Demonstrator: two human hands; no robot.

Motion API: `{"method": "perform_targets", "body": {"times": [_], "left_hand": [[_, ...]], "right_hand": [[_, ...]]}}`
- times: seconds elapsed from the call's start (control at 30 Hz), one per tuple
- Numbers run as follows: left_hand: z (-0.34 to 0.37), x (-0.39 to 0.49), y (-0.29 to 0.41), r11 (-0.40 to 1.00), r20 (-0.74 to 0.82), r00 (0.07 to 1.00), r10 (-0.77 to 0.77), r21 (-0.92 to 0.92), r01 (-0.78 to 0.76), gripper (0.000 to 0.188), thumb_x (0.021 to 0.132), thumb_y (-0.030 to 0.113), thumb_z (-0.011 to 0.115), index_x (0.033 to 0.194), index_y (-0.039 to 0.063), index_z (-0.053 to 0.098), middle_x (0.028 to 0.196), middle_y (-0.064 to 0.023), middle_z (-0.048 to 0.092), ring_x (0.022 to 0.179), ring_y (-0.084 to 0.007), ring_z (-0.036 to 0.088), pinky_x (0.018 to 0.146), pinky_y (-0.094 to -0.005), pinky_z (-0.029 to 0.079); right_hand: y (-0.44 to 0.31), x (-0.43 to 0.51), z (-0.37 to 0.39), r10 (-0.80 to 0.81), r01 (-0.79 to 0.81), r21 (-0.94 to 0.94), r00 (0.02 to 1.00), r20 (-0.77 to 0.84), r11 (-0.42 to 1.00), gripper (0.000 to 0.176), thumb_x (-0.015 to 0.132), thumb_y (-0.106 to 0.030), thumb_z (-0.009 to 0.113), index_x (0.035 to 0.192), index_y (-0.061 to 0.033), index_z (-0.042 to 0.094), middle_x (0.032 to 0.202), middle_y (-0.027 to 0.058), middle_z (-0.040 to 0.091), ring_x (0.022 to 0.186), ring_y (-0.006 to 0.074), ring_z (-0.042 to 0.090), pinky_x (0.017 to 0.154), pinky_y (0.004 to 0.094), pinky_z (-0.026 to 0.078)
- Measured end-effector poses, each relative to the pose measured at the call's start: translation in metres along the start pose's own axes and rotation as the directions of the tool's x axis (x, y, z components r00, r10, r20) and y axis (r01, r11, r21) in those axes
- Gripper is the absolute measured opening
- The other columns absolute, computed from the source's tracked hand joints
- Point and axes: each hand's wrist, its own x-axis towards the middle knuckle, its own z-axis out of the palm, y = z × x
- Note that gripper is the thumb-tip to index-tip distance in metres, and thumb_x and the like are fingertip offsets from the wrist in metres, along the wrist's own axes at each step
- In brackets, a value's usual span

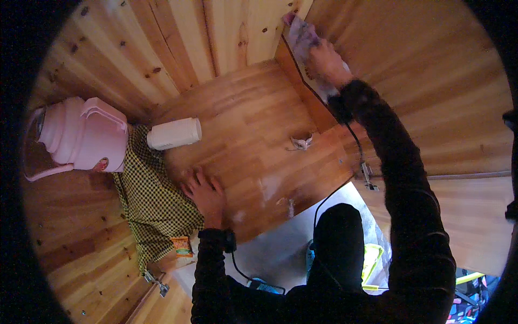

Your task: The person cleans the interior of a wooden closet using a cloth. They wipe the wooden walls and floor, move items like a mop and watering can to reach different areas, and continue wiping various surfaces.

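Observation:
At the upper right, my right hand [328, 64] is closed on a crumpled greyish-pink cloth [300, 36], which lies on a narrow ledge [303, 87] beside the wood side wall. My left hand [206, 196] rests with spread fingers on the wooden cabinet floor [251, 121], holding nothing. Just left of it lies a yellow-and-black checked cloth [158, 194]. Beyond that cloth a cream cylindrical container [175, 133] lies on its side. A pink thermos jug [91, 135] with a handle is at the far left. A small crumpled scrap [302, 142] sits near the ledge's lower end.
Knotty plank walls [226, 36] rise at the back and left. An orange packet [182, 246] lies near the checked cloth. Metal hinges [367, 176] stick out at both front sides. Cables run from both wrists. A yellow-green plastic object [371, 265] is below, by the person's body.

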Motion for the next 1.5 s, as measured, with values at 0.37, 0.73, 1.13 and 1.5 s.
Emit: {"method": "perform_targets", "body": {"times": [0.37, 0.73, 1.13, 1.5], "left_hand": [[0.010, 0.001, -0.005, 1.000, -0.039, 0.999, 0.006, -0.001, -0.006, 0.050, 0.089, 0.028, 0.051, 0.133, 0.006, 0.045, 0.139, -0.0187, 0.040, 0.135, -0.0365, 0.032, 0.112, -0.0587, 0.018], [0.006, 0.002, -0.003, 0.999, -0.071, 0.997, 0.018, 0.038, -0.016, 0.048, 0.090, 0.028, 0.049, 0.133, 0.005, 0.046, 0.136, -0.0181, 0.042, 0.132, -0.0351, 0.037, 0.113, -0.0578, 0.019], [0.011, -0.001, -0.005, 0.995, -0.043, 0.999, 0.015, 0.101, -0.010, 0.043, 0.091, 0.031, 0.048, 0.126, 0.004, 0.050, 0.136, -0.0182, 0.043, 0.131, -0.0344, 0.040, 0.112, -0.0567, 0.021], [0.006, 0.001, 0.001, 0.930, -0.064, 0.985, 0.162, 0.344, -0.130, 0.047, 0.092, 0.030, 0.048, 0.131, 0.005, 0.048, 0.137, -0.0186, 0.045, 0.128, -0.0356, 0.043, 0.109, -0.0539, 0.027]], "right_hand": [[-0.011, -0.069, 0.038, -0.457, 0.270, -0.571, 0.863, -0.214, 0.776, 0.041, 0.081, -0.020, 0.055, 0.119, -0.0077, 0.062, 0.145, 0.0127, 0.040, 0.132, 0.0320, 0.037, 0.109, 0.0418, 0.030], [-0.040, -0.001, 0.145, -0.499, 0.331, -0.756, 0.867, 0.007, 0.564, 0.044, 0.089, -0.025, 0.050, 0.127, -0.0039, 0.059, 0.150, 0.0129, 0.035, 0.143, 0.0344, 0.022, 0.116, 0.0439, 0.018], [-0.048, -0.205, 0.018, -0.185, 0.374, -0.378, 0.873, 0.450, 0.847, 0.032, 0.081, -0.027, 0.061, 0.110, -0.0143, 0.071, 0.135, 0.0167, 0.048, 0.122, 0.0390, 0.045, 0.106, 0.0509, 0.034], [-0.007, -0.270, 0.103, 0.129, -0.101, -0.088, 0.896, 0.425, 0.991, 0.033, 0.079, -0.015, 0.064, 0.109, -0.0012, 0.063, 0.141, 0.0249, 0.038, 0.098, 0.0427, 0.062, 0.078, 0.0496, 0.056]]}}
